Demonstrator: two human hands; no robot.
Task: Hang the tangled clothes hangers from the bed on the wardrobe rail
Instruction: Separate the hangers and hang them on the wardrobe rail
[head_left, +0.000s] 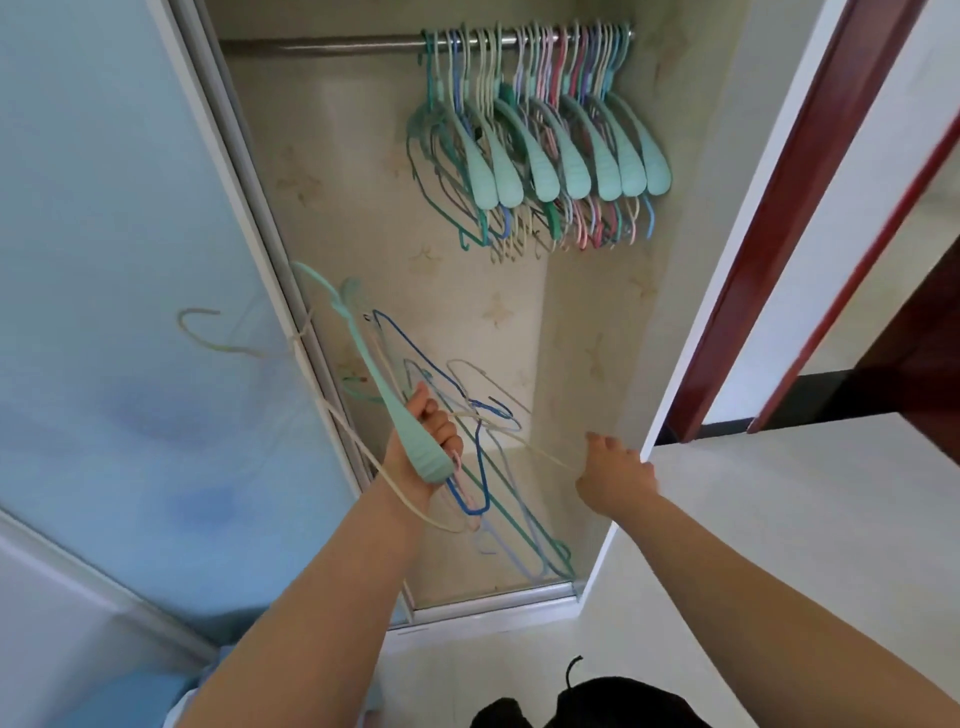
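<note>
My left hand (431, 434) grips a tangled bundle of hangers (415, 410) low in front of the open wardrobe. The bundle holds a wide mint-green plastic hanger (387, 384), thin blue and teal wire ones and a cream one whose hook (200, 322) sticks out to the left. My right hand (615, 475) is at the far end of the cream hanger, fingers curled down; I cannot tell whether it pinches the wire. High up, the metal rail (332, 44) carries several hangers (540, 140) bunched toward its right end.
A frosted blue sliding door (119, 291) covers the left side of the wardrobe. The wardrobe's white side panel (737, 270) and a dark red door frame (789, 223) stand at the right. The rail's left half is bare. A dark object (587, 701) lies at the bottom edge.
</note>
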